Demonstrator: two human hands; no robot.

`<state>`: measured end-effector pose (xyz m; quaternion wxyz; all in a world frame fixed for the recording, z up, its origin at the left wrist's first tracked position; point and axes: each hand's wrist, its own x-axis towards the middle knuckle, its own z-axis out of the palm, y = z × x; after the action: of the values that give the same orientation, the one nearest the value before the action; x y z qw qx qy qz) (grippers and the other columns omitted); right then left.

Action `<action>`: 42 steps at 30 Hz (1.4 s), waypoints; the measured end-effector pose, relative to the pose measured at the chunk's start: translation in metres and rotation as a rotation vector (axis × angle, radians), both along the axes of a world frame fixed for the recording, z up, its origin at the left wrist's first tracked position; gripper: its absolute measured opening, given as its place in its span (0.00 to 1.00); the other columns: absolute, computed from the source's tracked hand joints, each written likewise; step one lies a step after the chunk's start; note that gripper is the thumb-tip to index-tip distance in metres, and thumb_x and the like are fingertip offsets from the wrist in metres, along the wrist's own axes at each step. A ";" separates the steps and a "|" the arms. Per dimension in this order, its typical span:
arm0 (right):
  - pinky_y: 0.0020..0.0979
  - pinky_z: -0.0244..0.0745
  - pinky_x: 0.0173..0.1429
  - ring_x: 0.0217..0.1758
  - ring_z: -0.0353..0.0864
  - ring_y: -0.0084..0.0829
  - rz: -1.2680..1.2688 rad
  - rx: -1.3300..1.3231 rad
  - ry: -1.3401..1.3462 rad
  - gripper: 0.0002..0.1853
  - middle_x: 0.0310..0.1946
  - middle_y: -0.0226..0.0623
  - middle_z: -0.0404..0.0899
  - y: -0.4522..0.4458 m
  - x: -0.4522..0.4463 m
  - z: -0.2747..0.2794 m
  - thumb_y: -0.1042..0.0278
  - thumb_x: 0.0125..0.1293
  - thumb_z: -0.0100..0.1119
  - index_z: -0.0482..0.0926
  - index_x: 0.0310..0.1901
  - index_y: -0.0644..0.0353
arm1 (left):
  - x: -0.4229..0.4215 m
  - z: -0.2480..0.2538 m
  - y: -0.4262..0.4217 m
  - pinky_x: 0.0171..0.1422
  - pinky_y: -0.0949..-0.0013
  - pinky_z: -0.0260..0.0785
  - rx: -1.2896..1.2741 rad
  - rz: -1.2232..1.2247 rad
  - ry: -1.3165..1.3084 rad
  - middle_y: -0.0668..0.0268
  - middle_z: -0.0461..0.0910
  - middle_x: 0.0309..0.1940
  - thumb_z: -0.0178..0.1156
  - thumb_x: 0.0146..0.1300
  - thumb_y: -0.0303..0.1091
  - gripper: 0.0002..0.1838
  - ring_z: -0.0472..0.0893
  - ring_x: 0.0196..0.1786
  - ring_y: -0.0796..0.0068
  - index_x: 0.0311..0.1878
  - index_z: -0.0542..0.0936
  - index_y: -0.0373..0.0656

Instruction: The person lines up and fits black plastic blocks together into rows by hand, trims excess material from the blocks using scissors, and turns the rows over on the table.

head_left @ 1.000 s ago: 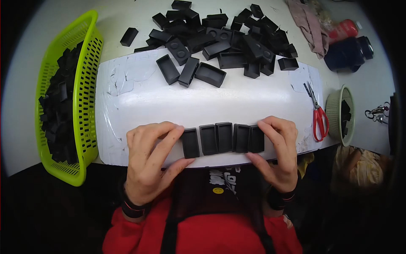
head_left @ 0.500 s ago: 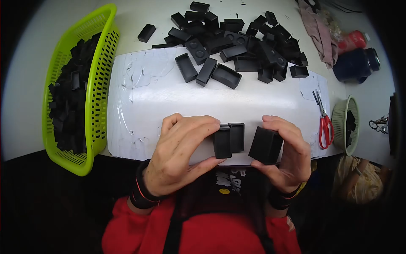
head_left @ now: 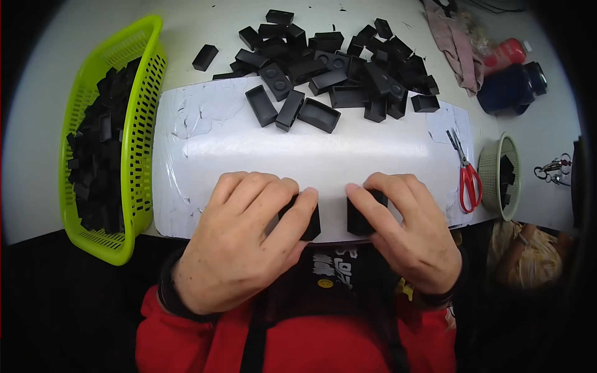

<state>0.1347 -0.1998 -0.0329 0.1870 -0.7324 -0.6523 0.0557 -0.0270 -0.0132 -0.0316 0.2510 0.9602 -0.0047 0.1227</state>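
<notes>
My left hand (head_left: 239,248), palm down, has its fingers closed over black plastic pieces (head_left: 313,225) at the front edge of the white board (head_left: 249,155). The fingers cover most of these pieces. Across a narrow gap, a black rectangular block (head_left: 358,222) is gripped by my right hand (head_left: 413,233) between thumb and fingers. Farther back lies a heap of black hollow rectangular boxes (head_left: 319,116), some with open tops and some showing round studs.
A lime-green basket (head_left: 129,168) of black pieces stands at left. Red-handled scissors (head_left: 471,186) lie on the right, beside a small pale basket (head_left: 488,180). Behind are a dark blue bottle (head_left: 507,90), a red bottle (head_left: 505,56) and a pink cloth (head_left: 453,43). Another person's arm (head_left: 516,258) shows lower right.
Both hands have turned palm down over their pieces, so the open box sides at my left are now hidden. The right-hand block has moved left, nearer the left hand.
</notes>
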 end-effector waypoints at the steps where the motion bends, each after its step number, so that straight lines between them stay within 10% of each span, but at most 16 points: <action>1: 0.40 0.77 0.50 0.48 0.78 0.45 0.003 -0.047 -0.022 0.43 0.52 0.50 0.74 0.004 -0.001 0.002 0.80 0.42 0.73 0.70 0.66 0.66 | 0.005 -0.004 0.000 0.53 0.60 0.68 0.073 -0.043 0.038 0.59 0.78 0.47 0.76 0.43 0.33 0.35 0.77 0.47 0.59 0.57 0.79 0.33; 6: 0.41 0.76 0.54 0.52 0.78 0.47 -0.066 -0.118 0.167 0.45 0.55 0.51 0.73 0.004 0.001 0.001 0.71 0.43 0.78 0.70 0.66 0.68 | 0.010 -0.014 0.002 0.53 0.61 0.71 0.010 -0.065 0.149 0.56 0.77 0.49 0.77 0.47 0.44 0.40 0.78 0.48 0.58 0.62 0.76 0.33; 16: 0.34 0.80 0.47 0.45 0.82 0.41 -0.162 0.211 0.394 0.31 0.51 0.52 0.78 -0.025 -0.026 -0.027 0.73 0.43 0.80 0.79 0.52 0.69 | -0.007 -0.027 -0.019 0.40 0.72 0.81 -0.395 -0.001 0.006 0.54 0.77 0.49 0.80 0.45 0.28 0.24 0.84 0.39 0.70 0.47 0.84 0.33; 22: 0.28 0.76 0.35 0.33 0.79 0.30 -0.259 0.231 0.556 0.13 0.39 0.45 0.79 -0.011 -0.010 -0.014 0.82 0.53 0.72 0.79 0.40 0.68 | 0.010 -0.015 -0.015 0.31 0.76 0.74 -0.479 0.045 0.062 0.59 0.78 0.41 0.77 0.51 0.26 0.17 0.80 0.30 0.78 0.43 0.83 0.32; 27: 0.23 0.72 0.30 0.28 0.77 0.24 -0.419 0.276 0.415 0.04 0.35 0.37 0.78 0.013 0.000 -0.043 0.86 0.64 0.62 0.77 0.37 0.70 | 0.040 -0.041 -0.015 0.31 0.68 0.70 -0.279 0.189 -0.123 0.59 0.76 0.33 0.66 0.60 0.18 0.05 0.77 0.28 0.66 0.38 0.79 0.31; 36: 0.24 0.76 0.38 0.40 0.80 0.31 -0.270 0.349 0.465 0.24 0.53 0.53 0.76 -0.018 -0.008 -0.038 0.84 0.51 0.71 0.76 0.51 0.70 | 0.009 -0.038 -0.010 0.38 0.72 0.78 -0.451 0.070 -0.123 0.49 0.77 0.53 0.78 0.48 0.22 0.26 0.82 0.38 0.70 0.51 0.80 0.33; 42: 0.27 0.78 0.41 0.40 0.80 0.31 -0.258 0.424 0.525 0.24 0.53 0.58 0.76 -0.034 -0.031 -0.038 0.86 0.51 0.71 0.76 0.52 0.71 | -0.009 -0.035 -0.028 0.40 0.70 0.81 -0.458 0.100 -0.187 0.47 0.79 0.50 0.76 0.48 0.19 0.16 0.85 0.42 0.67 0.41 0.83 0.31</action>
<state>0.1041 -0.2336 -0.0713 0.5015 -0.7143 -0.4813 0.0815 -0.0363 -0.0416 -0.0670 0.4541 0.8617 0.0475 0.2213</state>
